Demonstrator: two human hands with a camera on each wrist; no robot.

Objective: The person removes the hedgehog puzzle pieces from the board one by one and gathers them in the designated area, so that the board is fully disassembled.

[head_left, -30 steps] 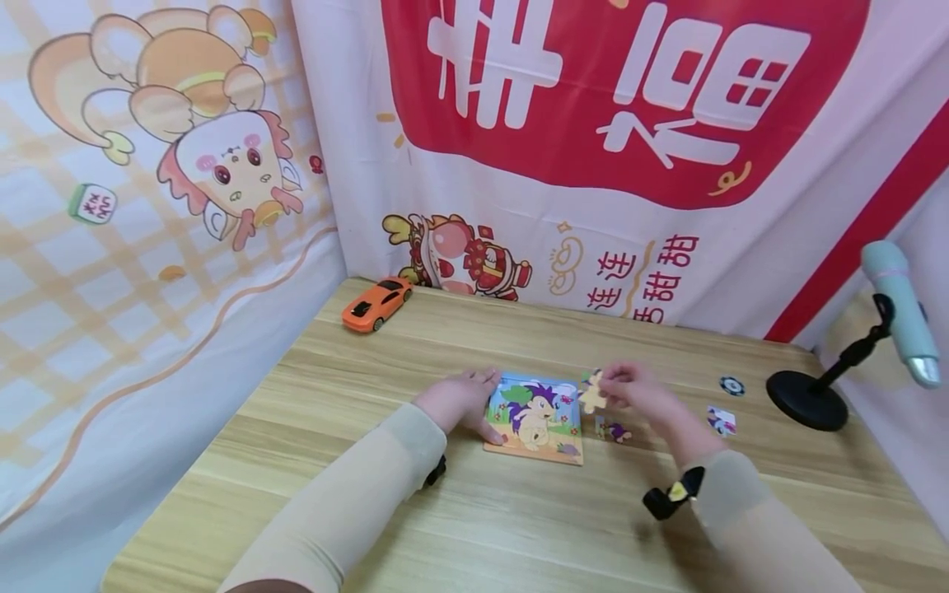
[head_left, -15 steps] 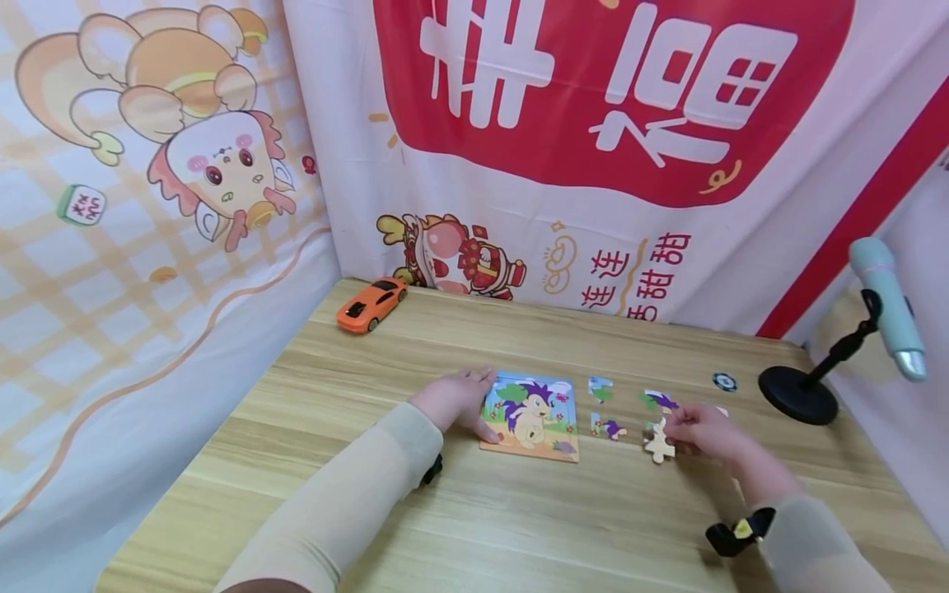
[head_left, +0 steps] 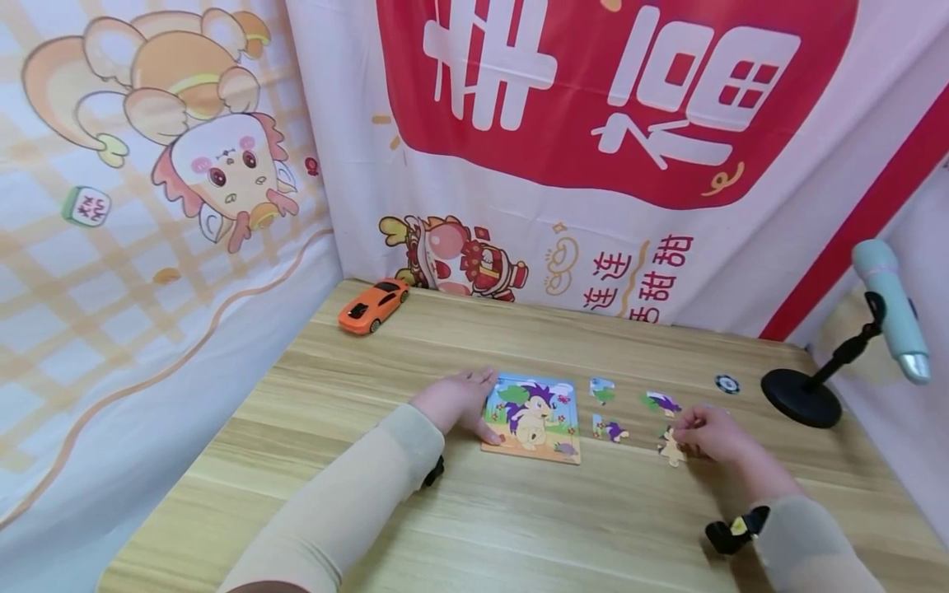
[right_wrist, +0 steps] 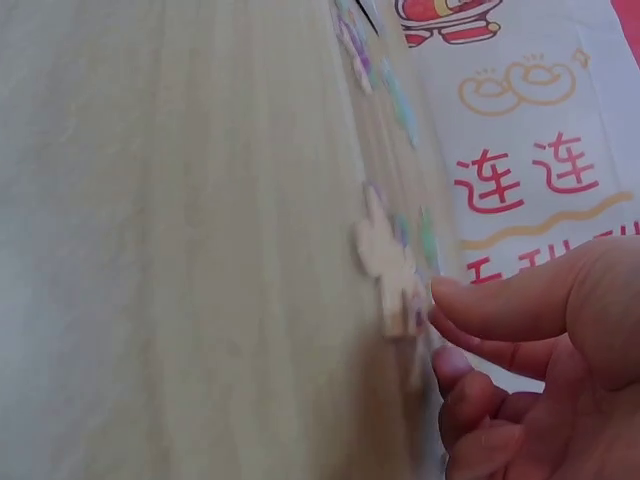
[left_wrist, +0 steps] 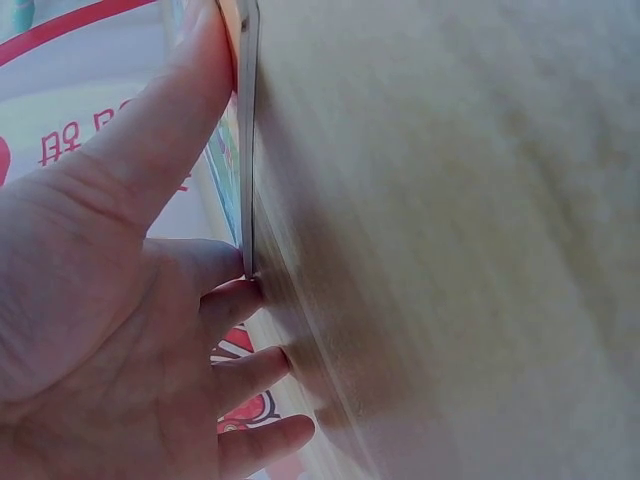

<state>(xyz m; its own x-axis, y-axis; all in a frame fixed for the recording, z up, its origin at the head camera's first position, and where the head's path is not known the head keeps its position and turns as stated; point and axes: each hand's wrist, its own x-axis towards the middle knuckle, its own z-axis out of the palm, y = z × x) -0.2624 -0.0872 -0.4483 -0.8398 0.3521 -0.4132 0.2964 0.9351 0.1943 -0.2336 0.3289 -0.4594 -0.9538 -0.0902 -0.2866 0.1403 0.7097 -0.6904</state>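
Note:
My left hand [head_left: 465,403] rests along the left edge of a hedgehog puzzle board [head_left: 532,418]. In the left wrist view its thumb [left_wrist: 165,130] lies over the board's face, and the other fingers extend past the edge toward the tabletop. To the right, my right hand [head_left: 708,432] pinches a tan puzzle piece [head_left: 671,450] between thumb and index finger, low over the table. The right wrist view shows this puzzle piece [right_wrist: 385,262] at the fingertips, its knobs pointing away from the hand. Three puzzle pieces lie between board and hand, including a purple-and-green one [head_left: 662,403].
Toward the back right are a round patterned chip [head_left: 727,384] and a pale green microphone [head_left: 890,309] on a black stand [head_left: 801,399]. An orange toy car [head_left: 374,306] sits at the far left. Printed cloth [head_left: 563,181] hangs behind the wooden table [head_left: 445,519].
My right hand has carried the tan puzzle piece rightward from beside the board, and its angle has changed. Pieces it covered before now show. My left hand stays at the board.

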